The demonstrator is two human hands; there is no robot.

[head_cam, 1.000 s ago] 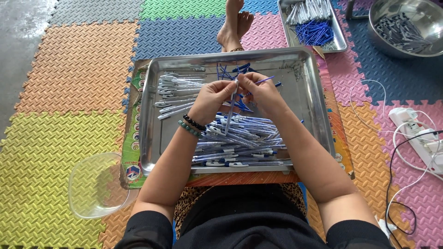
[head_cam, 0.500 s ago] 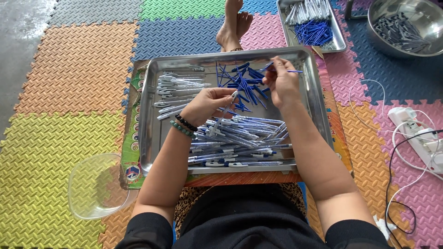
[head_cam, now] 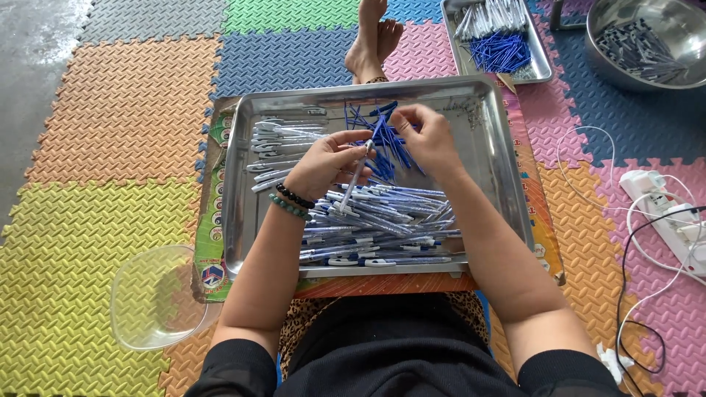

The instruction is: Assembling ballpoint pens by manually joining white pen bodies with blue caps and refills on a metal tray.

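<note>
pens being put together over a metal tray

pen barrel [head_cam: 355,176] is sitting pinched in the left hand [head_cam: 323,165], fingers closed around it above the tray [head_cam: 239,220]. the right hand [head_cam: 426,136] is hovering just beside, fingertips closed on a thin blue refill [head_cam: 379,132]. loose blue refills [head_cam: 390,151] are lying near the tray's far side, finished pens [head_cam: 382,228] are piling along the near edge, and clear barrels [head_cam: 276,136] are resting at the left. a clear plastic bowl [head_cam: 151,298] is sitting on the foam mat floor [head_cam: 88,147].
</note>
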